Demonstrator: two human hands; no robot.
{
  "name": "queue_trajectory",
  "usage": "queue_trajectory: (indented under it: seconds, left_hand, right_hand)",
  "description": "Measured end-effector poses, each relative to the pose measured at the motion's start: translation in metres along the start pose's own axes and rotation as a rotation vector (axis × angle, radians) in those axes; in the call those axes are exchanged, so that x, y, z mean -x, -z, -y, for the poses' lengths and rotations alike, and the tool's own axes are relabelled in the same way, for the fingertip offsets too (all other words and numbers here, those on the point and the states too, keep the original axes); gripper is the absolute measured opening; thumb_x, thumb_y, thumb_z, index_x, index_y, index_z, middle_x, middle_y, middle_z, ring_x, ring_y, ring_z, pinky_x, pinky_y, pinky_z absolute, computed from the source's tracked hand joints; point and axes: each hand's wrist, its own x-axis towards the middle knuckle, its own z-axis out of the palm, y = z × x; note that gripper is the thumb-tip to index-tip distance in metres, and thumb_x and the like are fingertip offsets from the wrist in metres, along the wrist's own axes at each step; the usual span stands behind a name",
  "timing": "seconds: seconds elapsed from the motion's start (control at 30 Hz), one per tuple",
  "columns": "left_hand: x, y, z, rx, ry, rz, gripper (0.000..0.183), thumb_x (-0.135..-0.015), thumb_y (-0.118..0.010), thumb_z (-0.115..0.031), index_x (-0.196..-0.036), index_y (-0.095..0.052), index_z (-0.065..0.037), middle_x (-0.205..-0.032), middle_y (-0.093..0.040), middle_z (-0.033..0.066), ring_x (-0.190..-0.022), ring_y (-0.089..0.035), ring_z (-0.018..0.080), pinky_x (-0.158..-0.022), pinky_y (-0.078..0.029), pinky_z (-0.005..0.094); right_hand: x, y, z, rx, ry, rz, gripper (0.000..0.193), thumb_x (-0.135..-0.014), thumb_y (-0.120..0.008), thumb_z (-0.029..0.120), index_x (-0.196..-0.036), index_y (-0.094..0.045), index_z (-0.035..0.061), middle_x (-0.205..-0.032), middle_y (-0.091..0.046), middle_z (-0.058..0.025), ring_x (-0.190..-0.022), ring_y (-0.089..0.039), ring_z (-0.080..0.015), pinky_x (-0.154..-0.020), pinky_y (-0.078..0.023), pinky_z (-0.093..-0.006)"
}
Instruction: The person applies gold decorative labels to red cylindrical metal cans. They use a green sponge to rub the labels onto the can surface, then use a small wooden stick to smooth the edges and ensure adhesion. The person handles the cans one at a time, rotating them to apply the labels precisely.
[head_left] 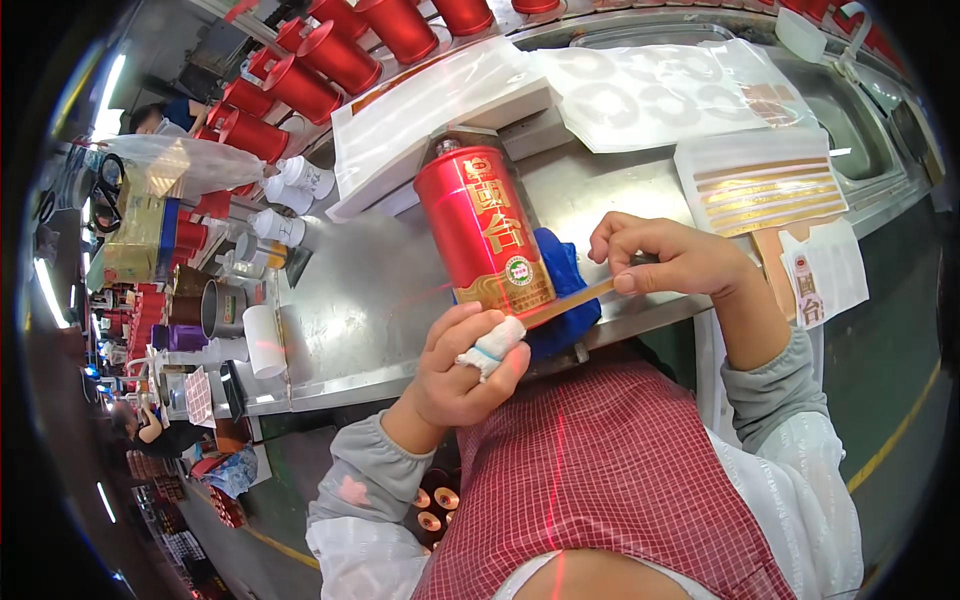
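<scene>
A red bottle (pixel 468 225) with gold lettering and a gold band lies tilted on the metal bench, its base toward me. Under and beside it is a blue cloth (pixel 563 262). My left hand (pixel 465 370) is closed at the bottle's base, by the left end of a thin gold strip (pixel 570 301). A white wrap (pixel 492 348) with a pale blue band covers one of its digits. My right hand (pixel 680 260) pinches the strip's other end between thumb and fingers, pulled out to the right of the base. The left fingertips are partly hidden.
Behind the bottle stands a white box-like block (pixel 440 130). Right of it lie clear label sheets (pixel 650 90) and a sheet of gold strips (pixel 765 185), near a sink (pixel 845 125). Several red bottles (pixel 340 57) line the back; white cups (pixel 290 180) and a paper roll (pixel 264 342) stand left.
</scene>
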Motion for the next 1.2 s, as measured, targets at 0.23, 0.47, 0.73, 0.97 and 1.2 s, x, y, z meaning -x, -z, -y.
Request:
queue_trajectory:
  seconds: [0.23,0.47,0.73,0.97,1.2]
  left_hand:
    - [-0.015,-0.003,0.005,-0.142,-0.112,0.071,0.024,-0.068,-0.071,-0.013,-0.09,-0.066,-0.02,-0.085,-0.057,-0.0055,-0.105,-0.057,0.0205,-0.084,-0.047,0.0353]
    - [-0.012,-0.006,0.01,-0.183,-0.195,0.083,0.03,-0.058,-0.068,-0.018,-0.088,-0.066,-0.023,-0.1,-0.061,-0.0039,-0.098,-0.051,0.0199,-0.077,-0.044,0.0353]
    - [-0.024,-0.01,0.002,-0.331,-0.185,0.16,0.023,-0.062,-0.068,-0.023,-0.083,-0.06,-0.03,-0.099,-0.053,-0.0076,-0.102,-0.045,0.015,-0.082,-0.04,0.0286]
    - [-0.012,-0.012,0.009,-0.231,-0.141,0.054,0.027,-0.059,-0.071,-0.02,-0.083,-0.062,-0.028,-0.102,-0.055,-0.0084,-0.094,-0.046,0.0178,-0.077,-0.042,0.0318]
    - [-0.012,-0.01,0.007,-0.244,-0.134,0.142,0.025,-0.059,-0.068,-0.019,-0.083,-0.066,-0.024,-0.112,-0.054,-0.0043,-0.093,-0.046,0.0204,-0.076,-0.042,0.0348]
  right_hand:
    - [0.0,-0.001,-0.002,0.019,0.024,-0.01,0.023,-0.087,-0.069,0.025,-0.078,-0.059,0.0067,-0.107,-0.05,-0.006,-0.101,-0.046,-0.016,-0.086,-0.039,-0.0281]
    - [0.007,0.006,-0.009,0.097,-0.005,-0.003,0.024,-0.088,-0.069,0.026,-0.078,-0.058,0.0066,-0.106,-0.049,-0.0055,-0.099,-0.047,-0.0148,-0.084,-0.041,-0.028]
    - [0.006,0.002,-0.008,0.066,-0.064,-0.048,0.024,-0.089,-0.068,0.025,-0.079,-0.058,0.0053,-0.105,-0.049,-0.0055,-0.096,-0.049,-0.0139,-0.078,-0.045,-0.0266]
    - [0.002,0.002,-0.018,0.132,0.055,-0.027,0.022,-0.089,-0.067,0.023,-0.079,-0.058,0.0053,-0.105,-0.05,-0.0068,-0.096,-0.049,-0.0146,-0.08,-0.045,-0.0274]
    - [-0.001,0.002,-0.021,0.156,0.061,0.006,0.023,-0.09,-0.067,0.022,-0.078,-0.058,0.0046,-0.105,-0.05,-0.0062,-0.09,-0.05,-0.0115,-0.072,-0.047,-0.0239]
